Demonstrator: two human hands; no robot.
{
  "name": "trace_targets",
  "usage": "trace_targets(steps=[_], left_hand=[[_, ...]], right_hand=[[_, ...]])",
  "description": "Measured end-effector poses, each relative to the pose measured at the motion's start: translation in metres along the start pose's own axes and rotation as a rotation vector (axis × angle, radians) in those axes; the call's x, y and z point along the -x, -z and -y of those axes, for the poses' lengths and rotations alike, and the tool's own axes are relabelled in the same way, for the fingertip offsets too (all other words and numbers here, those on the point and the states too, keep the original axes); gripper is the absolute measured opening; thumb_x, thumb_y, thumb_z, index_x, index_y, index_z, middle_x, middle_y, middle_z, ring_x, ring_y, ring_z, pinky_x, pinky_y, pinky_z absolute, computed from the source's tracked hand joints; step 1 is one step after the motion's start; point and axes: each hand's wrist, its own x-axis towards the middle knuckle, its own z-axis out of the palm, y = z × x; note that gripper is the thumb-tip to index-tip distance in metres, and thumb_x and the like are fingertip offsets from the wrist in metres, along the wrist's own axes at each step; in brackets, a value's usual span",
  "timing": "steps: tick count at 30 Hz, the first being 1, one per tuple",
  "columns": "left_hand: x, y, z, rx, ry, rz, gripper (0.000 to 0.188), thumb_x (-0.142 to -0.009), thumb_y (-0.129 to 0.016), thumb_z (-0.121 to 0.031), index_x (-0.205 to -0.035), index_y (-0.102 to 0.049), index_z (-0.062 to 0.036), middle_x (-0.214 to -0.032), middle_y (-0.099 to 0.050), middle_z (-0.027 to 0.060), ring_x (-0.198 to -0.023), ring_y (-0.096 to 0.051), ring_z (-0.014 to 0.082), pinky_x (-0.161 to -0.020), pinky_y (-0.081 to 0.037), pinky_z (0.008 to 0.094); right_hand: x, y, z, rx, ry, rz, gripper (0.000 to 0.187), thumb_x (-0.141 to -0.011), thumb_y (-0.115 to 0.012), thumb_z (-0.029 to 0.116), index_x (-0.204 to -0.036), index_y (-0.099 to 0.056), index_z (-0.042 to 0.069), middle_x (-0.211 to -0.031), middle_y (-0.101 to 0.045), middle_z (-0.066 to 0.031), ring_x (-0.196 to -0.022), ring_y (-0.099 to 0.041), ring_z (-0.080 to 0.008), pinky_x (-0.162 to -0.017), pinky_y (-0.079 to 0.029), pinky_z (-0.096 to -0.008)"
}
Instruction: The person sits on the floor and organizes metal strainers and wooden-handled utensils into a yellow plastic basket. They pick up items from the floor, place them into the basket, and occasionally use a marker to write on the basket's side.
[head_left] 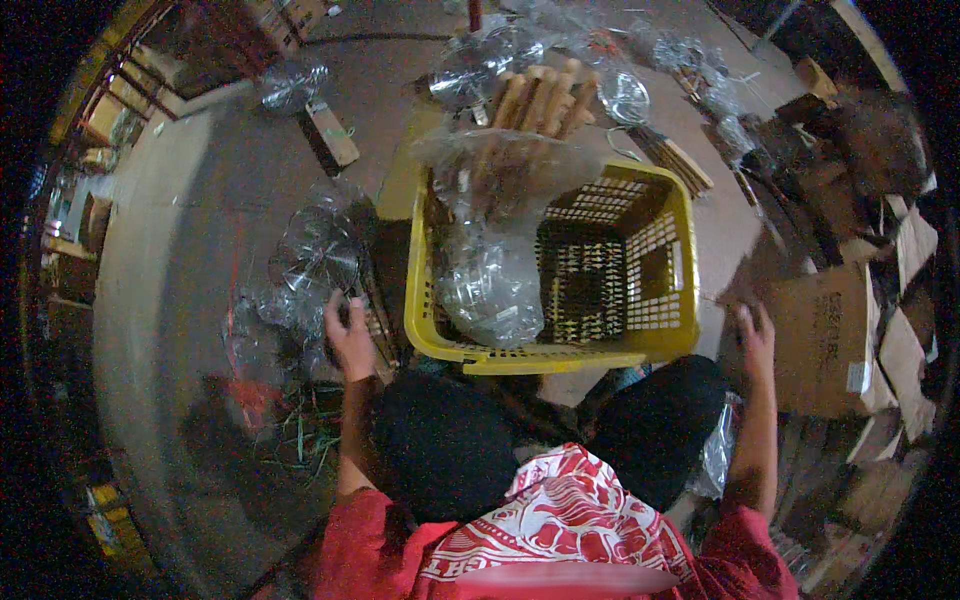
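Observation:
In front of my knees stands a yellow plastic basket (682, 290) with slotted walls. A clear plastic bag (492, 290) fills its left side and reaches up over the far rim. Several wooden rods (540, 105) stick out at the far side, their lower ends partly behind the plastic. My left hand (352, 338) hovers left of the basket with fingers apart, next to crumpled clear plastic (315, 260) on the floor; whether it touches the plastic, I cannot tell. To the basket's right, my right hand (752, 332) has its fingers apart, close to a cardboard box (822, 340), and appears to hold nothing.
A short wooden block (332, 135) lies on the floor at the far left. Beyond the basket are more bundles in clear plastic (490, 60) and a bundle of thin sticks (675, 160). Torn cardboard (905, 350) piles up at right. Green straps (305, 430) lie by my left forearm.

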Motion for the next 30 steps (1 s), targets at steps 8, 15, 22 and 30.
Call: trace_targets(steps=[8,15,22,30], left_hand=[[0.011,0.026,-0.203,0.233,-0.248,0.057,0.037,-0.098,-0.057,-0.014,-0.131,-0.053,0.0013,-0.121,-0.060,0.0084,-0.105,-0.058,0.0163,-0.090,-0.049,0.0302],[0.067,0.026,-0.285,0.407,-0.455,0.193,0.036,-0.095,-0.060,-0.008,-0.129,-0.054,0.0013,-0.117,-0.061,0.0085,-0.103,-0.058,0.0146,-0.090,-0.048,0.0285],[0.126,0.031,-0.283,0.265,-0.420,0.326,0.035,-0.092,-0.064,-0.008,-0.125,-0.056,0.0004,-0.113,-0.062,0.0074,-0.099,-0.058,0.0137,-0.087,-0.047,0.0264],[0.182,0.022,-0.269,0.217,-0.350,0.657,0.033,-0.089,-0.065,-0.007,-0.121,-0.059,-0.0021,-0.109,-0.060,0.0061,-0.096,-0.058,0.0139,-0.087,-0.048,0.0285]], right_hand=[[0.369,-0.007,-0.045,0.261,-0.650,-0.151,0.036,-0.097,-0.057,0.020,-0.126,-0.058,-0.002,-0.110,-0.065,-0.0201,-0.105,-0.061,-0.0309,-0.095,-0.046,-0.0391],[0.431,0.017,-0.042,0.066,-0.386,0.084,0.021,-0.093,-0.058,0.013,-0.108,-0.057,-0.001,-0.093,-0.064,-0.0182,-0.082,-0.062,-0.0283,-0.075,-0.049,-0.0387],[0.429,0.021,-0.041,0.157,-0.319,0.218,0.021,-0.091,-0.062,0.015,-0.101,-0.058,-0.002,-0.081,-0.062,-0.0140,-0.069,-0.060,-0.0232,-0.065,-0.050,-0.0369],[0.437,-0.003,-0.051,-0.402,-0.796,-0.045,0.032,-0.097,-0.059,0.018,-0.120,-0.062,-0.003,-0.099,-0.069,-0.0072,-0.078,-0.060,-0.0155,-0.067,-0.050,-0.0348]])
